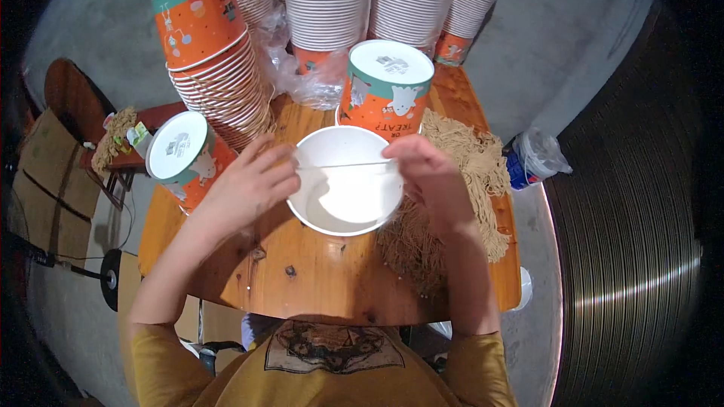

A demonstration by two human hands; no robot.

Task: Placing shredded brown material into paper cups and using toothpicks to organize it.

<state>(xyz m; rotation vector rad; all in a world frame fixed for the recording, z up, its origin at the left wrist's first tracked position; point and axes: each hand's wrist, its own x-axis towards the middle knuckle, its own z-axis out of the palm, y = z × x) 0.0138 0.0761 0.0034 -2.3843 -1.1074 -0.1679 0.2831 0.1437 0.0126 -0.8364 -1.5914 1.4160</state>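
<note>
A white-lined paper bucket (343, 207) sits in front of me over the wooden table, its round mouth facing up. A thin cord (343, 166) runs straight across the mouth from one side of the rim to the other. My left hand (253, 185) is at the left rim, its fingers bent around the cord's left end. On the right rim, my right hand (430, 173) has thumb and fingers closed at the cord's other end. The fingertips of both hands are partly hidden. Just beyond stands an upside-down orange and green bucket (388, 94).
Tan cords (471, 173) lie heaped at the right of the wooden table (290, 279). A tilted bucket (188, 154) and a tall nested stack (219, 87) stand left. Plastic-wrapped bucket stacks (324, 4) line the back. A plastic-covered pail (535, 158) is beyond the right edge.
</note>
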